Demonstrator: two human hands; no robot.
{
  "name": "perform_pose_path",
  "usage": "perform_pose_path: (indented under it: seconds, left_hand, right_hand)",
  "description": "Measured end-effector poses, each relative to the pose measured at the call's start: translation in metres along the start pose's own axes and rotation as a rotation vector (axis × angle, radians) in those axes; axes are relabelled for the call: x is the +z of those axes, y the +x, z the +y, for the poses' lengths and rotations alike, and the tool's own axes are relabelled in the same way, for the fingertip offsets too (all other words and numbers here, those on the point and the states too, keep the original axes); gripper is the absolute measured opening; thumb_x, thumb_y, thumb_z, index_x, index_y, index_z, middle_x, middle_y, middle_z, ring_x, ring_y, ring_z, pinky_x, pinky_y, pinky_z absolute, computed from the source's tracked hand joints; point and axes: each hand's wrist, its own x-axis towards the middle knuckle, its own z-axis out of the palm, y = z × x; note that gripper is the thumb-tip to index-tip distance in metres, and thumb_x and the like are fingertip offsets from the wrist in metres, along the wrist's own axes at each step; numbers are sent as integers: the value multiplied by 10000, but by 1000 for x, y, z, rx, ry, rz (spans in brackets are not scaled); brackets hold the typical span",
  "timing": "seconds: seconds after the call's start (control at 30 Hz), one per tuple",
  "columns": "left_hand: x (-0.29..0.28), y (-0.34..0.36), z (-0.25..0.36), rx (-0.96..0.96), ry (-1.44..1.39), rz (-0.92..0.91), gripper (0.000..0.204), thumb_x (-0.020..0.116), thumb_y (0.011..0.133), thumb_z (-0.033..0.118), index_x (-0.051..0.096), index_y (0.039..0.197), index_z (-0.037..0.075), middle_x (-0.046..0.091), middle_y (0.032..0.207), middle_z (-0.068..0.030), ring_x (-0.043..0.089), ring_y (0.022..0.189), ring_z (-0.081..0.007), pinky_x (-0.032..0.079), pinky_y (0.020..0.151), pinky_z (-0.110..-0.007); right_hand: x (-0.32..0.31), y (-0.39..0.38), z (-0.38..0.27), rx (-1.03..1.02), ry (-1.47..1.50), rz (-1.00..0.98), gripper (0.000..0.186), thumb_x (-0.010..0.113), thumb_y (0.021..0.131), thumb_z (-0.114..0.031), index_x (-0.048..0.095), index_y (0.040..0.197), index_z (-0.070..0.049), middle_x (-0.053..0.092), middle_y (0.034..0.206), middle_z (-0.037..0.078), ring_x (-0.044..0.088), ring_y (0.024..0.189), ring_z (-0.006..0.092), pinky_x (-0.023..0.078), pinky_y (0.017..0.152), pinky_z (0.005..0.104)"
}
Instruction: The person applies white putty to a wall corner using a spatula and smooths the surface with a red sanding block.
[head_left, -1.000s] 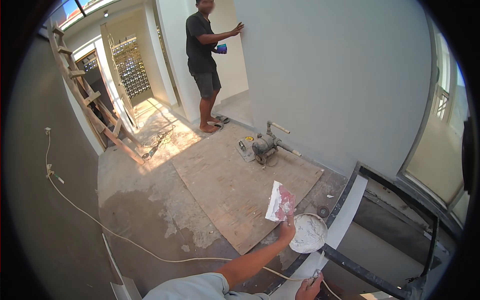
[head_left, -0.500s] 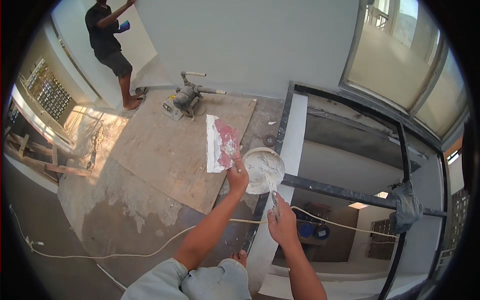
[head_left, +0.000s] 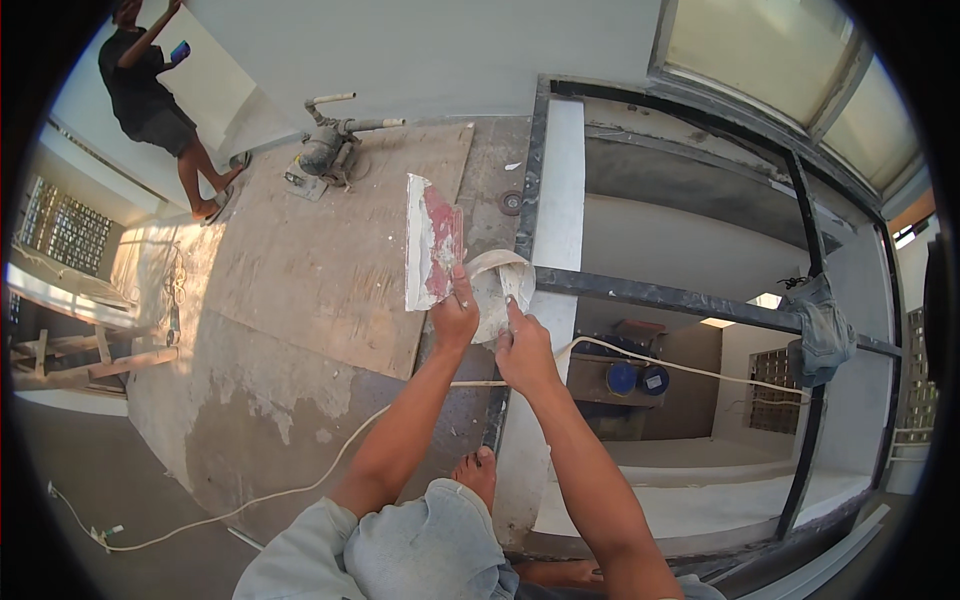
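Observation:
My left hand [head_left: 454, 322] is closed round a wide putty knife with a red back [head_left: 442, 240], its long edge coated in white paste. Touching that hand on its right is a round pale bucket [head_left: 505, 260], smeared inside with white paste; whether the fingers also grip its rim I cannot tell. My right hand [head_left: 526, 352] holds a narrow scraper [head_left: 512, 290] whose paste-covered end reaches into the bucket. Its handle is mostly hidden in my fist.
A grimy machine with pipe handles [head_left: 330, 150] stands on a plywood sheet [head_left: 340, 250]. To the right, a dark metal frame [head_left: 680, 305] surrounds an opening onto a lower level; a grey cloth [head_left: 826, 335] hangs on it. A pale cable [head_left: 290, 492] crosses the floor. Another person [head_left: 150, 95] stands far left.
My view has swung, shifting the surroundings up and left. The bucket now looks more tilted, and my right hand has come closer to its rim and to my left hand.

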Motion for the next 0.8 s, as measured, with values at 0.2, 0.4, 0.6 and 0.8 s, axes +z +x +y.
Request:
perform_pose_path:
  seconds: [0.2, 0.4, 0.6, 0.8]
  left_hand:
    - [-4, -5, -27, -37, 19, -7, 404, 455, 1086, 235, 561, 1302, -89, 582, 1312, -315, 528, 1229, -476, 401, 1037, -502]
    - [1, 0, -24, -75, 11, 63, 411, 451, 1087, 253, 601, 1263, -86, 618, 1263, -311, 561, 1197, -470, 414, 1027, -495]
    - [-4, 5, -8, -265, 6, 56, 467, 416, 1106, 284, 584, 1286, -112, 617, 1284, -297, 556, 1220, -415, 380, 1072, -455]
    - [-4, 1, -22, 17, 20, -4, 386, 465, 1077, 233, 604, 1282, -64, 633, 1261, -288, 564, 1195, -469, 421, 1029, -495]
  right_hand:
    - [5, 5, 7, -47, 98, -125, 557, 592, 891, -55, 500, 1427, 62, 635, 956, 311, 649, 927, 474, 508, 866, 496]
    - [1, 1, 20, -115, 98, -253, 534, 580, 887, -63, 523, 1400, 73, 649, 982, 332, 652, 969, 479, 507, 901, 494]
    - [-39, 1, 9, 22, 133, -317, 506, 585, 900, -88, 554, 1392, 30, 661, 1065, 352, 654, 1035, 481, 507, 932, 471]
    - [-13, 22, 27, -16, 102, -137, 513, 601, 898, -100, 556, 1393, 31, 683, 1057, 322, 683, 990, 408, 517, 911, 420]
